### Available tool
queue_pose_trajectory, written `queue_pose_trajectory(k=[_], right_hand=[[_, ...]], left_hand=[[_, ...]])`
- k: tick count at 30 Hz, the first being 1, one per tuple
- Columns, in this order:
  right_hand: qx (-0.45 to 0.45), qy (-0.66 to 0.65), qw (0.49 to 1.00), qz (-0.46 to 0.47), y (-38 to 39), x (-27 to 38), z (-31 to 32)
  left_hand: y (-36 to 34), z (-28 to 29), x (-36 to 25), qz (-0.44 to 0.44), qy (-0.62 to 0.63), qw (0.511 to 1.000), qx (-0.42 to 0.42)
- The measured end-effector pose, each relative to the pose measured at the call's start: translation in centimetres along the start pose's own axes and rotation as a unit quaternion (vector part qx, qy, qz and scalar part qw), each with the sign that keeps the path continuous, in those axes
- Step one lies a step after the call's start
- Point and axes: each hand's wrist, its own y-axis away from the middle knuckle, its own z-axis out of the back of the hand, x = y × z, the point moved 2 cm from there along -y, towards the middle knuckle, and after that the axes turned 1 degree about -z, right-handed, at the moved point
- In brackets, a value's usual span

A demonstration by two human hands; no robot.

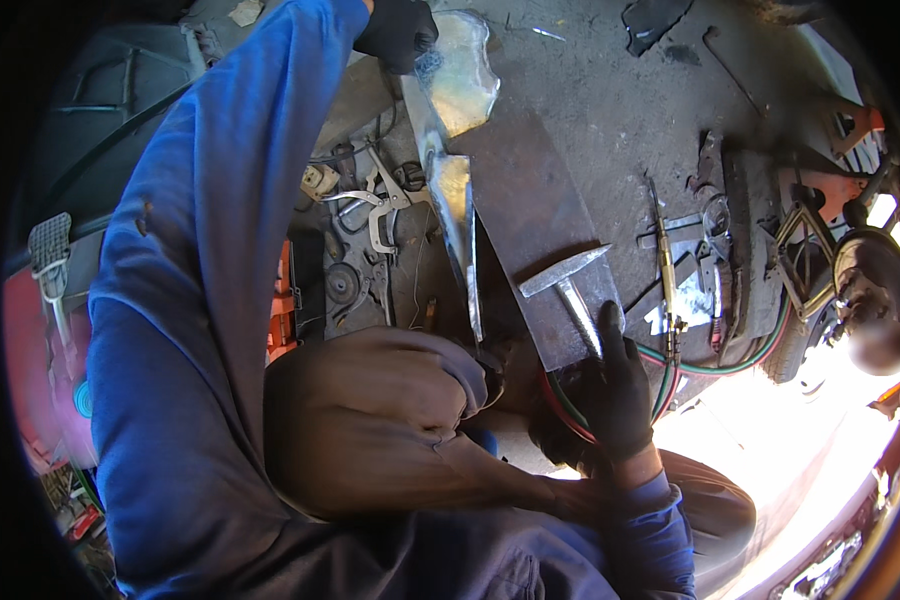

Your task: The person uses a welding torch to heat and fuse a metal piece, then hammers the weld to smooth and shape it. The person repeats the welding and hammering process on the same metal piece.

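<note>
The person crouches over a rusty steel plate (530, 200) lying on the workshop floor, both hands in black gloves. The left hand (398, 32) reaches far out, its fingers closed in a pinch on the upper end of a shiny bent sheet-metal piece (457, 150) that stands on edge along the plate's left edge — the strip runs from the plate's far corner down toward the knee. The right hand (618, 385) is wrapped around the handle of a hammer (568, 280), forefinger stretched up along the shaft, with the head resting flat on the plate near its near edge. The step in hand looks like steadying the strip for shaping by blows; the hammer is not yet raised. The next move would seem to call for lifting the hammer clear and bringing it across to the strip while the left grip keeps the metal from tipping. Locking pliers (375, 205) and other tools lie just off the plate's left edge, a cutting torch (666, 265) with red and green hoses (670, 385) off its right edge.
</note>
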Motion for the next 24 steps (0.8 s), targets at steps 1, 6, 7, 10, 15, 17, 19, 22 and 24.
queue_pose_trajectory(k=[1, 6, 7, 10, 15, 17, 19, 22, 24], right_hand=[[-0.004, -0.005, 1.0, 0.002, -0.1, 0.0, 0.0], [0.003, -0.028, 1.0, -0.007, -0.5, 0.0, -0.2], [0.005, -0.031, 0.999, -0.009, -0.5, 0.0, -0.3], [0.012, -0.037, 0.999, -0.017, -0.5, 0.1, -0.2], [0.019, -0.049, 0.998, -0.031, -0.7, 0.2, -0.3], [0.003, -0.054, 0.998, -0.015, -0.9, 0.1, -0.4], [-0.007, -0.049, 0.999, 0.005, -0.9, -0.1, -0.5], [-0.002, -0.047, 0.999, -0.003, -0.8, -0.4, -0.4], [0.003, -0.044, 0.999, -0.006, -0.7, -0.5, -0.4]], left_hand=[[-0.7, -0.3, 0.1, -0.009, 0.006, 1.0, -0.002], [-1.9, -1.3, -0.2, -0.039, -0.004, 0.996, -0.076], [-1.8, -1.6, 0.0, -0.041, -0.014, 0.994, -0.102], [-1.1, -3.7, 0.7, -0.126, -0.021, 0.95, -0.284], [0.5, -10.4, 0.3, -0.046, 0.075, 0.837, -0.541], [0.0, -14.7, -1.9, 0.042, 0.407, 0.729, -0.548], [-3.0, -18.7, -5.6, 0.106, 0.801, 0.467, -0.359], [-5.2, -18.8, -8.5, -0.073, 0.854, 0.382, -0.344], [-5.6, -17.0, -8.1, -0.096, 0.869, 0.385, -0.295]])
